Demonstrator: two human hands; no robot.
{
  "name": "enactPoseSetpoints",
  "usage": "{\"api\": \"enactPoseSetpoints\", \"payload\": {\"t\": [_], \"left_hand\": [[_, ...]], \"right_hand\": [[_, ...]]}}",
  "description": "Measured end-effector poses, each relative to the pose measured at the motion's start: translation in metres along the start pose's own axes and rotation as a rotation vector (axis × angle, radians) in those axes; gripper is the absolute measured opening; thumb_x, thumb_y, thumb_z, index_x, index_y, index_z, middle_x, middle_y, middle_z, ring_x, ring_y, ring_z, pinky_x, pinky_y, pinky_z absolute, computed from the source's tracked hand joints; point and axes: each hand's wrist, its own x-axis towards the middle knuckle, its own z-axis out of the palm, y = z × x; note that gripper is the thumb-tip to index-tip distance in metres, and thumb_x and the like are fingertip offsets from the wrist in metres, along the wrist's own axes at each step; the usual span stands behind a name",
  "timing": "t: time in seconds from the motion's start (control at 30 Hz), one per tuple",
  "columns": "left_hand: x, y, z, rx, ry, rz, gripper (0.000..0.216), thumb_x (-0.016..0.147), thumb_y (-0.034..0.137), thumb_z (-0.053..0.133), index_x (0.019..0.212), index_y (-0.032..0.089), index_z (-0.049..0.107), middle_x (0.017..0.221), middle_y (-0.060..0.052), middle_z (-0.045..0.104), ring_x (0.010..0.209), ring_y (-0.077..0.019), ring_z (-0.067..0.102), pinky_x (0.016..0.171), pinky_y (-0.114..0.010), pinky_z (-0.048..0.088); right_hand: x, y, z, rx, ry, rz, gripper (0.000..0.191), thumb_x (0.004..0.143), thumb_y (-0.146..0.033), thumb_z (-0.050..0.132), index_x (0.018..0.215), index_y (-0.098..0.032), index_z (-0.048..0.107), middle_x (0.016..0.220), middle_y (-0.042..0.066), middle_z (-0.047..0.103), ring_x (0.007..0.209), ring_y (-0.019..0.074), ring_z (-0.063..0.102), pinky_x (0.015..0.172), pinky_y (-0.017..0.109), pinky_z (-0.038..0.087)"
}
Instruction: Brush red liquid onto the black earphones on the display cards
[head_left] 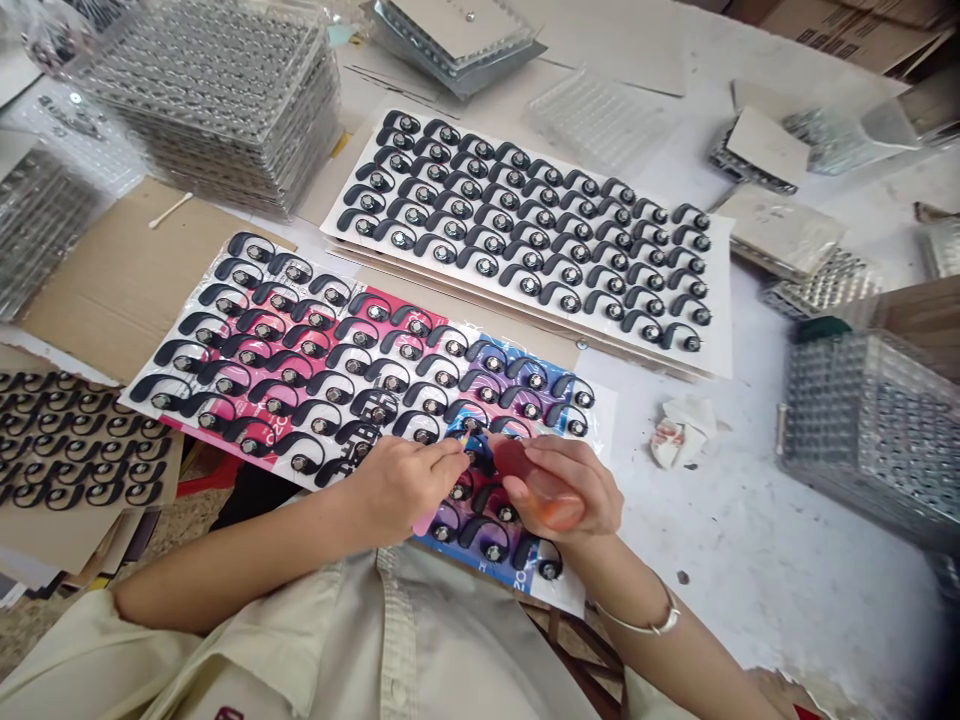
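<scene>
My right hand (581, 490) is wrapped round a reddish-orange, see-through squeeze bottle (559, 505), tilted toward my left hand. The fingers of my left hand (409, 490) are pinched together close to the bottle's front end; what they hold is mostly hidden. Both hands are over a printed sheet (604, 420) in pink, white and blue that bears rows of black hook-shaped earphone-like parts (330, 390), each with a round metallic piece. My hands cover some of the parts on the sheet's right side.
Behind lies a white board (720, 300) with more black hook parts. Stacked clear trays (217, 90) stand at the back left, others (862, 420) at the right. A crumpled tissue (682, 430) lies right of my hands. A cotton swab (171, 210) rests on cardboard (82, 270).
</scene>
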Motion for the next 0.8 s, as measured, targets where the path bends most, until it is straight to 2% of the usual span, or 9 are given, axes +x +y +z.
{"api": "enactPoseSetpoints", "payload": {"t": [0.23,0.43,0.8], "left_hand": [[-0.0008,-0.0025,0.0001,-0.038,-0.007,-0.026,0.027,0.086,0.01,0.045,0.107,0.013,0.061,0.111,-0.005,0.07,0.069,-0.013,0.07,0.054,-0.024,0.053],[0.0023,-0.0022,-0.0039,-0.064,-0.052,-0.06,0.029,0.081,0.005,0.043,0.101,0.015,0.061,0.103,-0.002,0.072,0.061,-0.0095,0.066,0.049,-0.02,0.046],[-0.0007,-0.0077,-0.0001,-0.163,-0.076,-0.1,0.026,0.085,0.007,0.046,0.103,0.016,0.061,0.1,-0.005,0.072,0.076,-0.0125,0.07,0.066,-0.019,0.055]], "right_hand": [[-0.0006,-0.0004,-0.001,0.02,0.009,0.005,0.026,0.079,-0.032,0.067,0.098,-0.015,0.061,0.072,0.005,0.065,0.062,0.015,0.065,0.05,0.024,0.054],[-0.0015,-0.0009,-0.0015,0.022,0.002,0.026,0.026,0.079,-0.031,0.067,0.099,-0.016,0.061,0.073,0.004,0.066,0.061,0.0152,0.065,0.049,0.025,0.054],[-0.0006,-0.0008,-0.0005,0.009,0.008,0.0,0.024,0.08,-0.032,0.065,0.099,-0.018,0.059,0.07,0.003,0.065,0.059,0.0155,0.065,0.046,0.025,0.055]]}}
